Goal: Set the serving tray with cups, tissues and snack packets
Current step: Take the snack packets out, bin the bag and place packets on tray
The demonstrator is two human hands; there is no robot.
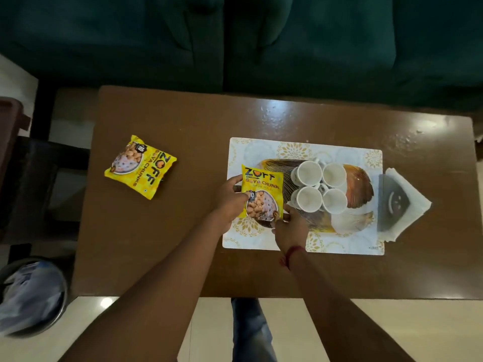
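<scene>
1. Bin (31,296): on the floor off the table's near-left corner, lined with a plastic bag.
2. Table (183,244): brown and glossy. I see its left, near and right edges; the far edge runs along a dark green sofa (287,43).
3. Loose packet (141,167): yellow, lying flat and skewed on the left part of the table, well apart from the mat. Bare wood lies on all sides of it, with a broad open strip between it and the mat.
4. Left hand (230,199): grasping the held packet (262,195) along its left edge, thumb on the printed face.
5. Held packet: yellow, face up, over the left end of the tray. Its right edge is just beside the cups. I cannot tell whether it rests on the tray.
6. Right hand (290,226): pinching the held packet's near-right corner. A red thread circles the wrist.
7. Mat (251,239): white with gold flowers, lying under the tray. A margin shows at its far, near and left edges.
8. Tray (358,184): oval, gold-brown. Its right end and near side are bare.
9. Four cups (309,174): white, upright, clustered two by two at the tray's middle.
10. Tissues (415,202): a white stack overlapping the mat's right edge, off the tray, with a grey object (392,202) on top. There is open wood from there to the table's right edge.
</scene>
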